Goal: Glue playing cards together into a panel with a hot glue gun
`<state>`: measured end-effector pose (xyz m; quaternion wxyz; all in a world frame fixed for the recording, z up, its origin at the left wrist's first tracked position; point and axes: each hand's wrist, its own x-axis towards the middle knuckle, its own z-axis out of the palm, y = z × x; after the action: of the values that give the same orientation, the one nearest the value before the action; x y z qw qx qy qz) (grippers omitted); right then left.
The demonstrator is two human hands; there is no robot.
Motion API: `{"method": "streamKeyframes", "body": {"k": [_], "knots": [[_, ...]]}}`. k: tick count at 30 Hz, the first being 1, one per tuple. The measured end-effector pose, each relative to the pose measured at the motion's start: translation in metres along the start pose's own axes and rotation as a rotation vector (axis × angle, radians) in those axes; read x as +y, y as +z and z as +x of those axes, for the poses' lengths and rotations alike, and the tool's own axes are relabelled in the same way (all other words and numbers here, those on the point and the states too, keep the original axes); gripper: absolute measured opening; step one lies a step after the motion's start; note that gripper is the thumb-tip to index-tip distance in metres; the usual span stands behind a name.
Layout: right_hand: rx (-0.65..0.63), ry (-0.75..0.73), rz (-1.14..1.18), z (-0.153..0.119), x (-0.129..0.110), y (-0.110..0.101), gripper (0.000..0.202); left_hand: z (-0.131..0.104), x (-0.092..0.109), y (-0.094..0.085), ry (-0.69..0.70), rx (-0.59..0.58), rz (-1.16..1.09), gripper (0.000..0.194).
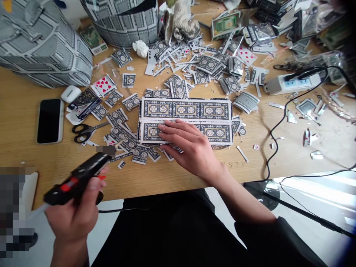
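Your right hand (191,146) lies on the card-covered piece (186,109); left of that piece you have scissors (89,129), then a phone (50,120); behind it, scattered cards (208,63); behind and to the right, a power strip (278,87).

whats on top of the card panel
The right hand lies on the card panel, hiding most of its lower middle. The three upper card backs show; what's beneath the hand can't be seen.
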<state>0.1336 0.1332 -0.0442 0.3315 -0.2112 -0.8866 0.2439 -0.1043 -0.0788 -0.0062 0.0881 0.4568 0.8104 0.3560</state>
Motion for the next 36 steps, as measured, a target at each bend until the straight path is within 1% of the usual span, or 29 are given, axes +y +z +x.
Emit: {"method": "streamKeyframes", "body": {"k": [3, 4, 5, 6, 7, 9, 11, 13, 14, 16, 19, 21, 23, 26, 28, 31, 34, 36], "knots": [[-0.005, 0.01, 0.006, 0.0, 0.0, 0.0, 0.024, 0.005, -0.017, -0.002, -0.238, 0.174, -0.234, 0.032], [-0.006, 0.01, 0.005, 0.0, 0.0, 0.0, 0.023, 0.008, -0.022, -0.003, -0.318, 0.187, -0.28, 0.035], [-0.006, 0.007, 0.003, 0.0, 0.0, 0.0, 0.023, 0.01, -0.027, -0.005, -0.402, 0.177, -0.317, 0.04], [-0.004, 0.0, 0.001, 0.0, 0.0, 0.0, 0.023, 0.013, -0.032, -0.007, -0.486, 0.147, -0.352, 0.045], [-0.001, -0.008, -0.001, 0.0, 0.001, 0.0, 0.023, 0.015, -0.037, -0.009, -0.559, 0.09, -0.388, 0.05], [0.006, -0.025, -0.001, -0.001, 0.001, 0.0, 0.024, 0.02, -0.045, -0.014, -0.648, -0.053, -0.446, 0.055], [0.009, -0.03, 0.005, -0.001, 0.002, -0.001, 0.023, 0.025, -0.053, -0.017, -0.679, -0.213, -0.46, 0.057], [0.011, -0.031, 0.013, -0.001, 0.002, -0.002, 0.023, 0.029, -0.06, -0.02, -0.686, -0.357, -0.421, 0.06], [0.01, -0.035, 0.017, -0.001, 0.003, -0.002, 0.022, 0.031, -0.063, -0.021, -0.673, -0.395, -0.386, 0.061], [0.004, -0.047, 0.019, -0.001, 0.003, -0.003, 0.022, 0.034, -0.07, -0.023, -0.587, -0.396, -0.251, 0.062], [-0.005, -0.056, 0.007, 0.0, 0.001, -0.004, 0.022, 0.038, -0.074, -0.025, -0.328, -0.337, 0.145, 0.064], [-0.007, -0.052, -0.01, 0.001, 0.0, -0.005, 0.022, 0.041, -0.073, -0.027, -0.174, -0.312, 0.409, 0.067], [-0.005, -0.055, -0.035, 0.001, -0.003, -0.004, 0.022, 0.042, -0.067, -0.027, -0.074, -0.294, 0.556, 0.065], [0.001, -0.066, -0.092, 0.0, -0.007, -0.003, 0.023, 0.044, -0.056, -0.029, -0.024, -0.289, 0.642, 0.064], [0.0, -0.06, -0.121, -0.001, -0.01, -0.001, 0.024, 0.044, -0.051, -0.031, -0.039, -0.288, 0.681, 0.064], [0.009, -0.036, -0.143, -0.003, -0.014, 0.002, 0.024, 0.042, -0.04, -0.037, -0.053, -0.279, 0.726, 0.059], [0.032, -0.032, -0.153, -0.003, -0.014, 0.005, 0.022, 0.036, -0.021, -0.035, -0.007, -0.18, 0.705, 0.041], [0.044, -0.039, -0.146, -0.003, -0.013, 0.006, 0.021, 0.033, -0.003, -0.023, 0.111, -0.109, 0.565, 0.023]]}}
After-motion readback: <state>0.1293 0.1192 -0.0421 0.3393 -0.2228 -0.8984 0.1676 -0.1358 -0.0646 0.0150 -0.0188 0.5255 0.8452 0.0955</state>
